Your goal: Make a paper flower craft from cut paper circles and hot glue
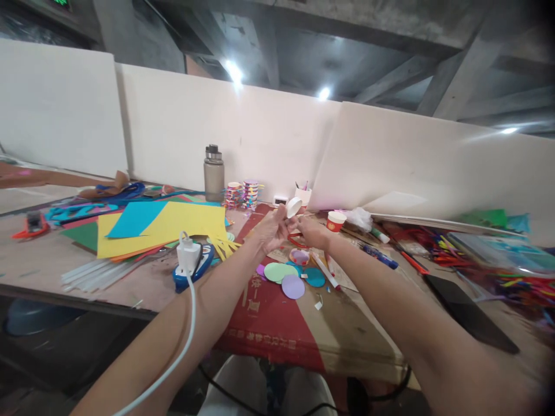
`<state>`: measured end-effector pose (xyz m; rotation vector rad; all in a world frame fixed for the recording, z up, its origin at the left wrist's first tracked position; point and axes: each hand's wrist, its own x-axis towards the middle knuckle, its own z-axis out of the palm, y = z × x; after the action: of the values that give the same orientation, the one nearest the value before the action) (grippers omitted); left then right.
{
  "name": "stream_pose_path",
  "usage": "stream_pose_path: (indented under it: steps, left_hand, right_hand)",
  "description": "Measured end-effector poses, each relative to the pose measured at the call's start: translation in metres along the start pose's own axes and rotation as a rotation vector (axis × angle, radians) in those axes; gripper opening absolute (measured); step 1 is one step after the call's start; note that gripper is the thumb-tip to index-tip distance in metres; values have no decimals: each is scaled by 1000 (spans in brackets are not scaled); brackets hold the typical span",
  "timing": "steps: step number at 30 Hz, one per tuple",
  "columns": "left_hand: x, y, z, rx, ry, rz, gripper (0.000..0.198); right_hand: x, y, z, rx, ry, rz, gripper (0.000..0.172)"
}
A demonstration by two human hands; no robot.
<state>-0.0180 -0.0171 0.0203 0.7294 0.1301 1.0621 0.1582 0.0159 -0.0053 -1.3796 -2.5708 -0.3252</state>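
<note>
My left hand [277, 229] is closed on a small white cup-like piece [293, 207], whose round end tilts up above the fingers. Close against it is my right hand [313, 232], fingers bent together; what they pinch, if anything, is hidden. A red loop [296, 239], perhaps a scissors handle, shows just below the hands. On the cardboard under them lie a light green paper disc [277, 273], a lilac disc [293, 286] and a blue disc [315, 276]. A short paper ring [299, 256] with lilac inside sits behind the discs, beside a white marker [326, 271].
Yellow paper sheets [165, 225] and a glue gun stand with a white plug [188, 255] are at left. A bottle [214, 176] and two decorated cups [250, 195] stand behind. To the right are a red-and-white paper cup [335, 221] and a dark tablet-like slab [468, 312]. A white cable [191, 323] crosses my left forearm.
</note>
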Motion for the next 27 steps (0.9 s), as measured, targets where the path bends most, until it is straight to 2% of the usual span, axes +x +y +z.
stream_pose_path:
  steps: [3, 4, 6, 8, 10, 13, 16, 19, 23, 27]
  left_hand:
    - [-3, 2, 1, 39, -72, 14, 31]
    - [-3, 3, 1, 60, -95, 20, 34]
    - [-2, 2, 0, 102, -115, 40, 41]
    - [1, -1, -3, 133, -92, 78, 49]
    - [4, -5, -6, 169, -39, 116, 55]
    - [6, -13, -10, 275, 35, 153, 57]
    - [4, -21, -12, 399, 127, 189, 59]
    - [2, -29, -12, 486, 176, 203, 62]
    - [1, -38, -13, 600, 100, 208, 65]
    - [-1, -41, -10, 762, 57, 218, 53]
  right_hand:
    - [-17, -5, -11, 89, 140, 269, 51]
    - [-23, -9, -14, 187, 216, 346, 46]
    - [-34, -19, -19, 516, 344, 456, 37]
    - [-43, -33, -24, 916, 419, 529, 38]
    - [-49, -46, -27, 1212, 496, 539, 40]
    - [-52, -61, -30, 1475, 635, 457, 41]
    - [-52, -66, -27, 1554, 705, 421, 45]
    - [-53, -62, -21, 1502, 678, 470, 52]
    - [-54, -56, -15, 1382, 647, 515, 59]
    - [-55, -54, -16, 1391, 619, 480, 61]
